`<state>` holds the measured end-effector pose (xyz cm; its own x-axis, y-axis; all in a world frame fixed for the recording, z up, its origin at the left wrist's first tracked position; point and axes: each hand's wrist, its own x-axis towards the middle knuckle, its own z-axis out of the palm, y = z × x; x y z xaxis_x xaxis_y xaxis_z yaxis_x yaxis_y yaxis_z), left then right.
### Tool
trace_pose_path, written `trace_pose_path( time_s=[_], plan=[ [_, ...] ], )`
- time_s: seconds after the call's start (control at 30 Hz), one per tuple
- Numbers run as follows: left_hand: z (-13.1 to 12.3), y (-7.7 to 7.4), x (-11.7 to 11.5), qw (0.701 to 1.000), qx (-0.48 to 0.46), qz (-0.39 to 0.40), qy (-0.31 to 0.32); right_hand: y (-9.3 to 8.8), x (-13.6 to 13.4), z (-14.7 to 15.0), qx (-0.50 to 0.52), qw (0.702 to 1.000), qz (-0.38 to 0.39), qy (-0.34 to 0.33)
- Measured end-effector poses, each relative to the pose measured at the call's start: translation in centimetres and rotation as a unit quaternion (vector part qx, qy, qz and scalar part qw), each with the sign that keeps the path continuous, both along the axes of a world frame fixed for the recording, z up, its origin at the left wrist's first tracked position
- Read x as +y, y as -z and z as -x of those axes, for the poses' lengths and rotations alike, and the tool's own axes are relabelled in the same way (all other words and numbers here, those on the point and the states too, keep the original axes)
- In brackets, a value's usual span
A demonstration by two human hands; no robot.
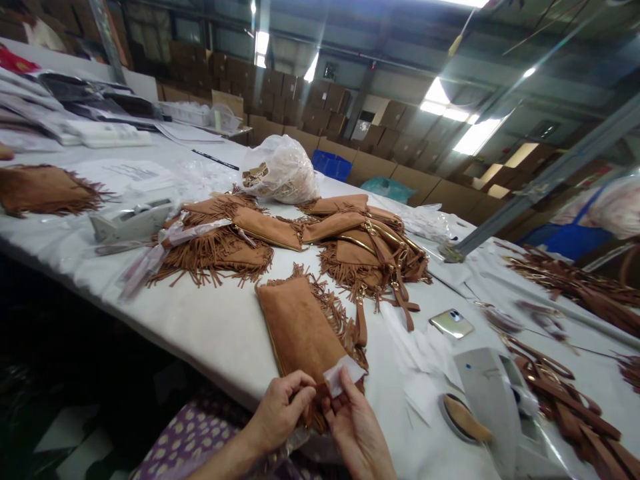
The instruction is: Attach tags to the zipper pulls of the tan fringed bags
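A tan suede pouch (297, 320) with fringe along its side lies on the table's near edge, right in front of me. At its lower end, my left hand (283, 407) is closed in a pinch on a small brown strip (319, 393); whether this is fringe or strap I cannot tell. My right hand (357, 423) holds a small white paper piece (343, 377) between thumb and fingers, close beside the left fingertips. A wrist strap (361, 323) lies by the pouch's right side.
Several fringed pouches (215, 257) are piled beyond, some with gold zips and straps (397, 293). A tape dispenser (133, 220) stands left, a larger grey one (493, 400) right. A phone (451, 324), a stuffed plastic bag (280, 170) and brown straps (565, 393) lie on the white-covered table (210, 327).
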<state>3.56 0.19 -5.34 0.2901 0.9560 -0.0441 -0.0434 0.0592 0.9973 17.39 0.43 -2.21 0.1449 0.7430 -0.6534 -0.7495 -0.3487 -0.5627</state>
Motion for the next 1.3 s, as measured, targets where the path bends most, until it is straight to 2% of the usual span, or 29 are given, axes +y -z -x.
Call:
trace_pose_path(
  time_s=[0.2,0.4,0.53,0.63,0.77,0.87,0.97,1.03,1.1,1.17,1.23,1.3],
  plan=[
    [0.0,0.1,0.1,1.000,0.010,-0.002,-0.009,-0.4,-0.1,0.5,-0.032,0.999,-0.001,-0.011],
    [-0.2,0.4,0.0,1.000,-0.009,0.018,-0.018,-0.2,-0.9,1.7,-0.183,0.976,-0.079,-0.087],
    [-0.3,0.9,-0.1,0.999,-0.017,0.032,-0.024,1.0,-1.4,1.5,-0.301,0.936,-0.106,-0.146],
    [-0.2,1.3,-0.3,0.999,-0.024,0.028,-0.026,1.7,-1.7,1.1,-0.415,0.885,-0.124,-0.170],
    [0.2,1.6,-0.5,0.999,-0.038,0.015,-0.022,1.8,-2.3,1.4,-0.510,0.821,-0.172,-0.190],
    [0.6,1.1,-0.7,0.999,-0.042,-0.006,-0.001,1.7,-2.7,2.2,-0.556,0.785,-0.199,-0.187],
    [1.4,0.0,-1.1,0.999,-0.031,-0.016,0.018,1.6,-2.9,2.7,-0.578,0.770,-0.217,-0.163],
    [2.3,-0.5,-1.4,1.000,-0.010,-0.010,-0.018,1.6,-3.0,2.6,-0.581,0.772,-0.210,-0.152],
    [3.4,-0.7,-1.6,0.996,-0.005,0.044,-0.082,1.7,-3.2,2.5,-0.589,0.770,-0.199,-0.142],
    [4.3,-0.5,-1.9,0.979,-0.048,0.163,-0.109,2.0,-3.5,2.5,-0.608,0.753,-0.210,-0.137],
    [4.9,-0.2,-2.2,0.946,-0.112,0.295,-0.070,2.5,-3.7,2.7,-0.635,0.716,-0.260,-0.130],
    [5.2,-0.1,-2.6,0.911,-0.155,0.382,-0.021,3.1,-3.7,2.9,-0.664,0.653,-0.341,-0.125]
  ],
)
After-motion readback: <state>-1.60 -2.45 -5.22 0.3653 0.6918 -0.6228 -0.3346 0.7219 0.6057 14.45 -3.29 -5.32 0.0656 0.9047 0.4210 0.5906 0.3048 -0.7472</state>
